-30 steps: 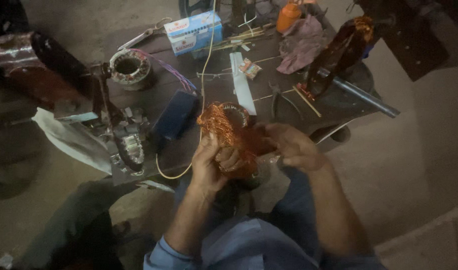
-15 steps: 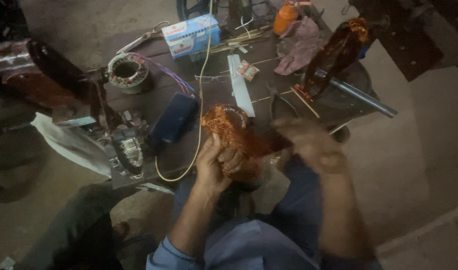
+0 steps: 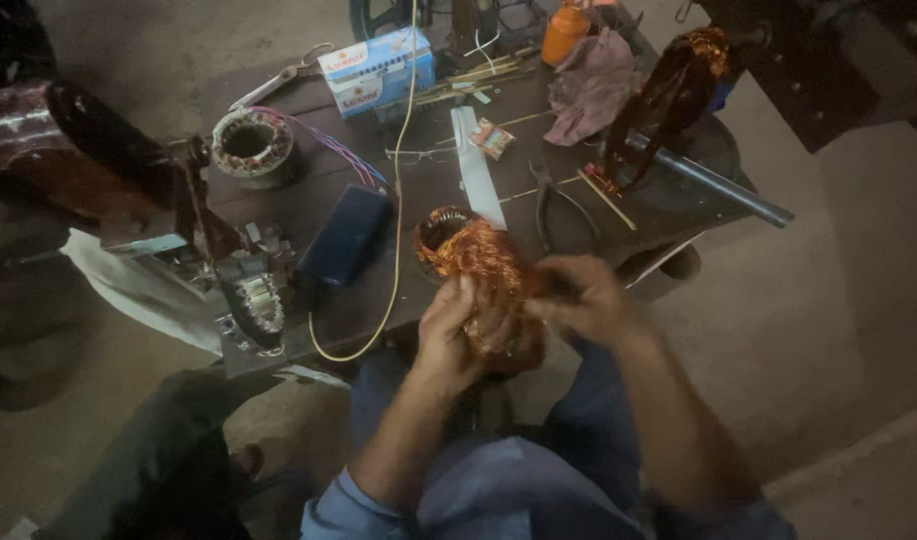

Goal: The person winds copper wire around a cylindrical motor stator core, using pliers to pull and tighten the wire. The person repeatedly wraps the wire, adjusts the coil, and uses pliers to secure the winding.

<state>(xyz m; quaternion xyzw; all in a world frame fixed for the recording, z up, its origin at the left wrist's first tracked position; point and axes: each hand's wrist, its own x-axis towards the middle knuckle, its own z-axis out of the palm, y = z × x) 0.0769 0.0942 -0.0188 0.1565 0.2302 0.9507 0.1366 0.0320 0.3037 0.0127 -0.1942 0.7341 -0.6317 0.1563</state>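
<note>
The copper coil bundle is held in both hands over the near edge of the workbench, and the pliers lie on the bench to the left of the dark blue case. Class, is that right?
Not quite. In the head view both hands do hold the copper coil bundle at the workbench edge, but the pliers lie right of the dark blue case.

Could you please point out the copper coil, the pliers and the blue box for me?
Copper coil (image 3: 468, 250): head view, on its upper windings above the left hand.
Pliers (image 3: 544, 205): head view, on the handles near the joint.
Blue box (image 3: 378, 70): head view, on its top face.
</note>
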